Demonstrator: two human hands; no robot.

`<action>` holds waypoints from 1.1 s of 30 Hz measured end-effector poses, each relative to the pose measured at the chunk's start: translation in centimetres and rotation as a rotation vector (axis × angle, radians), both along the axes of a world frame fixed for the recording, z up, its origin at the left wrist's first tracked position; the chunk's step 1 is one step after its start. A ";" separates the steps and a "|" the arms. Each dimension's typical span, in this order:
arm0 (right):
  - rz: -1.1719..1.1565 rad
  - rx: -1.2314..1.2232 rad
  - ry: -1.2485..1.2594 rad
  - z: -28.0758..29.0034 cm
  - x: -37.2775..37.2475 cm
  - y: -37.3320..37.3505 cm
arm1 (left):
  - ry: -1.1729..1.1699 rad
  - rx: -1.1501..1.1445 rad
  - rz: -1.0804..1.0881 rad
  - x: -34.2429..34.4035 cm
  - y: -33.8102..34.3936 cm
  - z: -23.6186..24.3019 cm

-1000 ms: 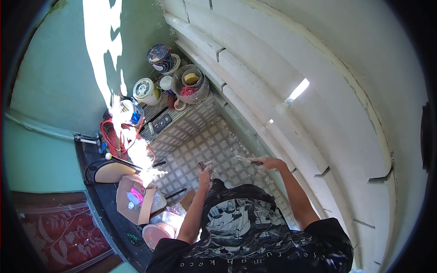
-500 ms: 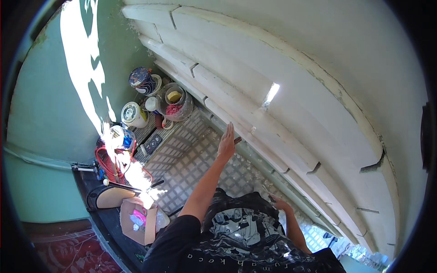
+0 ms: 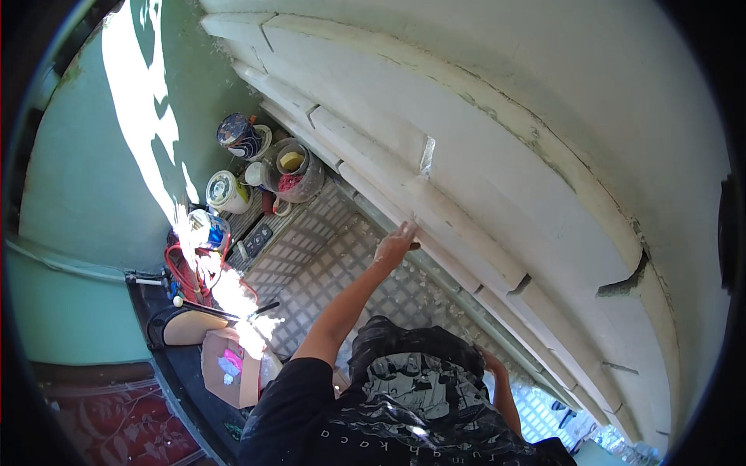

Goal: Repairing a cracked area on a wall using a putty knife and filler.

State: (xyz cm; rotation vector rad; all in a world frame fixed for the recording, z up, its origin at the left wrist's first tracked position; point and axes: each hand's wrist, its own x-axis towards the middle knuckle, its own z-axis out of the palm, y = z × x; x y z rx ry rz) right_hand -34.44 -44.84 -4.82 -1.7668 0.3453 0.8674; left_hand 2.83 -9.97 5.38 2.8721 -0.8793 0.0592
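Note:
My left hand [image 3: 395,246] reaches forward with its fingers stretched toward the lower ledges of the white stepped wall [image 3: 466,198]. Pale dust coats the fingers. The fingertips overlap the ledge in view; whether they touch it I cannot tell. A small dark brown shape shows at the hand's right side, either the shaded thumb or something under the palm. My right hand [image 3: 491,360] is low beside my body, near the wall's foot, mostly covered by my black shirt [image 3: 420,388]. Its fingers are hidden.
Paint tins and tubs [image 3: 229,193] and a clear bucket [image 3: 303,182] with a yellow sponge stand at the far left corner. Nearer are a coiled red hose [image 3: 186,272] and an open cardboard box [image 3: 247,380]. Debris lies on the tiled floor [image 3: 311,289] along the wall.
My left hand has shifted slightly right and nearer, its fingers now angled toward the wall. My right hand has drawn in behind the shirt. The view has turned slightly.

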 end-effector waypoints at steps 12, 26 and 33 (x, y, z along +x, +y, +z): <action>0.547 -0.335 -0.118 10.0 12.5 0.3 | 0.129 -0.633 0.180 -6.5 -3.4 -0.6; 0.460 -0.640 -0.391 17.7 13.5 2.5 | 0.057 -0.634 0.286 -11.3 -9.9 -0.2; 0.505 -0.554 -0.437 17.3 14.7 3.2 | 0.535 -0.375 -0.396 -14.1 -10.3 4.0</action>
